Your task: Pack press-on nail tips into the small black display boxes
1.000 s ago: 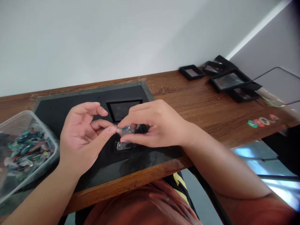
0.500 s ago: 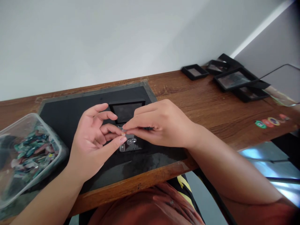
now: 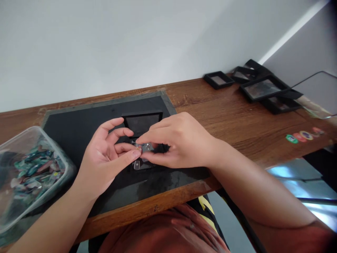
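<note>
My left hand (image 3: 107, 154) pinches a small shiny piece (image 3: 138, 149), partly clear with an orange tint, between thumb and index finger; its other fingers curl loosely. What the piece is cannot be made out. Close around it, my right hand (image 3: 176, 142) has its thumb and forefinger apart, the forefinger tip at the piece's upper edge. Beneath both hands lies an opened black case (image 3: 143, 115) with a dark window in its raised part. Small clear pieces with white stars, one of them a clear tag (image 3: 137, 165), lie in its near part, partly hidden by my fingers.
A clear plastic tub (image 3: 67, 165) of glossy coloured pieces stands at the left. The case rests on a black mat (image 3: 79, 133). Several black frame-like boxes (image 3: 263, 89) are piled at the back right, and round colourful stickers (image 3: 305, 136) are near the right edge.
My right thumb and forefinger have parted from their pinch, showing more of the starred pieces. My left hand keeps its pinch in nearly the same place.
</note>
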The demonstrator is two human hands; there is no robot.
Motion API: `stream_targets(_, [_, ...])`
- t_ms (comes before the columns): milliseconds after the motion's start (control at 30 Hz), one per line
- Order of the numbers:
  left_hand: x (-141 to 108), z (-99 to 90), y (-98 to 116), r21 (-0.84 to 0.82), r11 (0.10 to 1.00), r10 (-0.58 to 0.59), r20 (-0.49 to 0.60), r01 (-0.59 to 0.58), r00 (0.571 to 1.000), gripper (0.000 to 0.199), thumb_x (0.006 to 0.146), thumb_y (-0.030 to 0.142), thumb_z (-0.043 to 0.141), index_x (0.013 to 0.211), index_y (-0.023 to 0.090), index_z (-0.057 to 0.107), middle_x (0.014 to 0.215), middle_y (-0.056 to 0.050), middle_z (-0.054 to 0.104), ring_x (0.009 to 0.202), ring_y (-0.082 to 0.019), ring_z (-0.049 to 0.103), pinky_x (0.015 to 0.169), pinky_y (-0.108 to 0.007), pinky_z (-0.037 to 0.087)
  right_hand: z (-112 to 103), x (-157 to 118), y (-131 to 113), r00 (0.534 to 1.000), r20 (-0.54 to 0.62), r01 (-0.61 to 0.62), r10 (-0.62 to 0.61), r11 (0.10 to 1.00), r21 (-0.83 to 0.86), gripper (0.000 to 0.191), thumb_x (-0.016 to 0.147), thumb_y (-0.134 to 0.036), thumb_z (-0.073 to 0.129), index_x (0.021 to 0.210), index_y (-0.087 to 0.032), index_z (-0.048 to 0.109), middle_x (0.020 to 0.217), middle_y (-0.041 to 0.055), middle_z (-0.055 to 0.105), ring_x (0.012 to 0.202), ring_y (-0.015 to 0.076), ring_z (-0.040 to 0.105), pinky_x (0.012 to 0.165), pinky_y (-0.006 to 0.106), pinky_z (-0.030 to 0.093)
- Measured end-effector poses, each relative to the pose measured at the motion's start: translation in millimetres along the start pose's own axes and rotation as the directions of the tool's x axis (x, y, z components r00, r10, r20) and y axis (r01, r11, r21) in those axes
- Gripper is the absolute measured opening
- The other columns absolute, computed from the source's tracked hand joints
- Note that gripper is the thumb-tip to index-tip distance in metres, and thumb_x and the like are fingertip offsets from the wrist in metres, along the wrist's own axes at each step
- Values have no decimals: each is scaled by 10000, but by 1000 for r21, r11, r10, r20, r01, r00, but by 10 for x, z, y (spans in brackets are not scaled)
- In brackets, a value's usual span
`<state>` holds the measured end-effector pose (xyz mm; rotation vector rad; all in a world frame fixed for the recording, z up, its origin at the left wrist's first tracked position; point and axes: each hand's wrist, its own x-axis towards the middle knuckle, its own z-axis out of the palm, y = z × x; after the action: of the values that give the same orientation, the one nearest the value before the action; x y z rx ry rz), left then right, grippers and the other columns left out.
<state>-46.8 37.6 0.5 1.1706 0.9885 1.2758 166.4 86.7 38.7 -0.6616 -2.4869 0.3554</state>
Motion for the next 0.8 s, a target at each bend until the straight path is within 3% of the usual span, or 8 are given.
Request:
stream_targets(100, [-12,-16,-12,128,991,44,-7,-43,999,523,762,168,832,1220,258,596,1089,-16,677,808,-122,720,731,-244,648,-65,8,-10,997,43,-63,64,998,-11,134,866,-263,696,932,-209,800,782,-36,750,677,105,620,585,257,304])
stream_targets(167, [-15,-45,-33,368,922,139,-18,-123,990,452,795,220,809,1200,244,611,1029,-17,657,819,-130,675,714,-252,601,-109,14,-7,991,66,-116,118,993,-35,147,849,-257,699,940,-204,802,760,-33,736,670,109,607,600,259,313])
stream_targets(267, [-5,-95,-71,757,634,181,55,-159,982,354,852,293,755,1188,257,650,900,-2,620,759,-146,582,687,-294,509,-155,20,4,979,99,-170,176,983,-74,166,830,-259,702,949,-209,807,741,-29,723,668,117,593,618,265,322])
stream_targets(367, [26,-126,-106,889,431,87,127,-152,988,281,907,381,683,1164,269,704,888,-24,645,805,-204,580,740,-371,484,-186,15,23,955,165,-226,245,966,-123,177,821,-265,700,955,-224,809,734,-27,715,661,123,572,629,277,324])
stream_targets(600, [101,-142,-156,903,363,160,182,-229,970,208,926,448,667,1004,303,795,888,-43,713,895,-271,587,806,-434,457,-169,11,63,894,310,-267,325,939,-214,174,824,-258,682,932,-236,817,734,-6,697,634,127,532,613,300,310])
stream_targets(800, [117,-145,-160,901,358,237,165,-244,957,179,909,444,684,891,310,801,902,-41,712,919,-268,572,838,-431,443,-157,26,56,903,291,-265,317,942,-205,194,835,-266,680,964,-241,822,714,-12,695,621,125,531,613,299,307])
